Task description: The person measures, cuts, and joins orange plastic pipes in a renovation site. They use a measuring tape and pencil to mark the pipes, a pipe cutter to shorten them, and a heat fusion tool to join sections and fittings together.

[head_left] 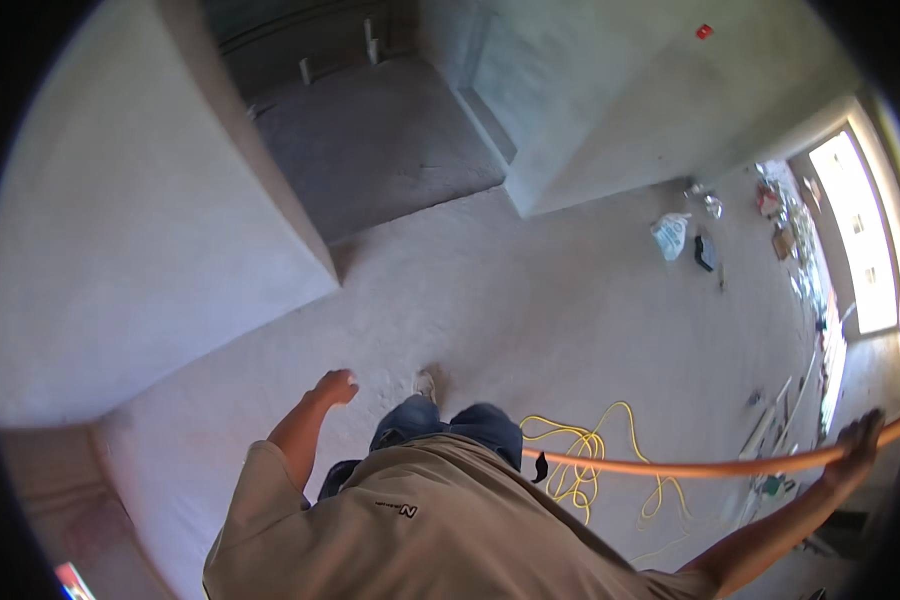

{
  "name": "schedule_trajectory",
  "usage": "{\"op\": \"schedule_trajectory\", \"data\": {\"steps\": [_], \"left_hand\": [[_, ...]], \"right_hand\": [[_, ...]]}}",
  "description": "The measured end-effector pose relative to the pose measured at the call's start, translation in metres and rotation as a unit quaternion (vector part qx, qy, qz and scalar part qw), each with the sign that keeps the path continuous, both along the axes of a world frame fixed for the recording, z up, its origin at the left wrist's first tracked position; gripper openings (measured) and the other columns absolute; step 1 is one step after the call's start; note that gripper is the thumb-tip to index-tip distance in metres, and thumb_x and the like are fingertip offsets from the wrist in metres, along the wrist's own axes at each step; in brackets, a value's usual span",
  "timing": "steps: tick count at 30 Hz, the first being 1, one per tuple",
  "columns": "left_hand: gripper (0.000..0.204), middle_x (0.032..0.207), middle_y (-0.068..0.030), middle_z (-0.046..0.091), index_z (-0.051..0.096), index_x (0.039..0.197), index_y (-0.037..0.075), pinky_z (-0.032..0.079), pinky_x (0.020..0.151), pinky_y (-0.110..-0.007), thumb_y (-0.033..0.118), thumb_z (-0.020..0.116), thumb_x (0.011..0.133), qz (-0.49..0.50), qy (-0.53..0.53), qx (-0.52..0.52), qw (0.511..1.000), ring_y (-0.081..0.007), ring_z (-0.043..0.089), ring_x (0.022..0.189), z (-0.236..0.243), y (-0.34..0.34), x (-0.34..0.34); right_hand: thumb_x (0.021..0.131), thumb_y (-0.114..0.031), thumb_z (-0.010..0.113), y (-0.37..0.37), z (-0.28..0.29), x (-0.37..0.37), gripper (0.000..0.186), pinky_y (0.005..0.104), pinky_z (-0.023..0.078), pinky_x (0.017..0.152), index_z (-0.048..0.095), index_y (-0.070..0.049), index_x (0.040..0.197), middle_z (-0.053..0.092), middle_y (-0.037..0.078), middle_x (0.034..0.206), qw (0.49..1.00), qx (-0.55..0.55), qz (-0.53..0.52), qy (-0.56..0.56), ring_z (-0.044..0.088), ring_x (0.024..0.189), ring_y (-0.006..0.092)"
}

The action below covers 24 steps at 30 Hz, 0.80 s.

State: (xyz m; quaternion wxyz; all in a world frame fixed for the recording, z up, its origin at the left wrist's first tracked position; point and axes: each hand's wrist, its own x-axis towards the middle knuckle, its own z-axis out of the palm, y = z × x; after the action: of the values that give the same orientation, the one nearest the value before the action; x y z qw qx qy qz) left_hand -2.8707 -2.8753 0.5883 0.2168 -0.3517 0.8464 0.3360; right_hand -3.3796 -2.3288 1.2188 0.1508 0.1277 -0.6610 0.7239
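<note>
With our right hand [855,445] we grasp a long orange pipe [710,468], the fingers wrapped around it out at our right side. From there the pipe runs left in a gentle curve to just beside our jeans [480,425], crossing in view over a loosely looped yellow cable [578,470] on the bare floor [450,300]. Our 2 hands are well apart: the left hand [337,387] hangs free of the pipe at our left, its fingers curled inward, and we cannot tell whether they grip anything. Farther off, a pale blue-and-white bag [670,237] lies near a dark object [705,252], with scattered debris [782,240] by the bright window [855,230].
</note>
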Motion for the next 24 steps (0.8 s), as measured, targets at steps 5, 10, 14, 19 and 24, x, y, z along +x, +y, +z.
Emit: {"op": "schedule_trajectory", "data": {"steps": [5, 10, 14, 19, 24], "left_hand": [[0.033, 0.101, -0.0212, 0.071, 0.065, 0.111, 0.002, 0.054, 0.086, -0.042, 0.027, 0.064, 0.088, 0.054, 0.152, 0.033, 0.986, -0.0354, 0.068, 0.1, 0.112, -0.082, -0.179], [0.027, 0.096, -0.0219, 0.071, 0.064, 0.11, 0.001, 0.056, 0.079, -0.039, 0.018, 0.064, 0.089, 0.037, 0.249, 0.072, 0.965, -0.0348, 0.07, 0.092, 0.125, -0.15, -0.255], [0.042, 0.118, -0.024, 0.065, 0.063, 0.118, 0.004, 0.048, 0.096, -0.048, 0.035, 0.06, 0.089, -0.017, 0.013, -0.018, 1.0, -0.0385, 0.061, 0.111, 0.03, -0.217, -0.223], [0.045, 0.118, -0.0228, 0.066, 0.065, 0.119, 0.005, 0.048, 0.099, -0.044, 0.037, 0.064, 0.087, -0.012, -0.16, 0.033, 0.986, -0.0376, 0.062, 0.113, 0.042, -0.258, -0.198], [0.038, 0.108, -0.0192, 0.07, 0.068, 0.113, 0.005, 0.051, 0.094, -0.041, 0.032, 0.067, 0.086, -0.006, -0.093, 0.073, 0.993, -0.0338, 0.066, 0.106, 0.031, -0.328, -0.222]], "right_hand": [[0.1, -0.022, 0.059, -0.048, -0.004, -0.141, 0.027, 0.0228, 0.023, 0.045, 0.049, -0.016, 0.076, 0.029, -0.009, 0.059, 0.997, 0.075, -0.031, 0.001, 0.023, 0.048, 0.0025], [0.098, -0.021, 0.062, -0.111, -0.023, -0.238, 0.033, 0.0242, 0.024, 0.045, 0.044, -0.018, 0.07, 0.03, -0.009, 0.057, 0.984, 0.102, -0.143, 0.018, 0.026, 0.047, 0.0037], [0.094, -0.023, 0.067, -0.121, -0.027, -0.347, 0.04, 0.0261, 0.026, 0.044, 0.043, -0.019, 0.063, 0.034, -0.007, 0.055, 0.99, 0.039, -0.134, -0.028, 0.029, 0.046, 0.0058], [0.092, -0.026, 0.07, -0.139, -0.035, -0.386, 0.043, 0.0277, 0.026, 0.044, 0.04, -0.019, 0.061, 0.034, -0.007, 0.053, 0.969, 0.044, -0.241, -0.044, 0.028, 0.044, 0.0081], [0.092, -0.028, 0.07, -0.083, -0.023, -0.443, 0.037, 0.0271, 0.027, 0.044, 0.048, -0.017, 0.065, 0.031, -0.007, 0.052, 0.954, 0.028, -0.283, -0.099, 0.028, 0.044, 0.0087]]}}
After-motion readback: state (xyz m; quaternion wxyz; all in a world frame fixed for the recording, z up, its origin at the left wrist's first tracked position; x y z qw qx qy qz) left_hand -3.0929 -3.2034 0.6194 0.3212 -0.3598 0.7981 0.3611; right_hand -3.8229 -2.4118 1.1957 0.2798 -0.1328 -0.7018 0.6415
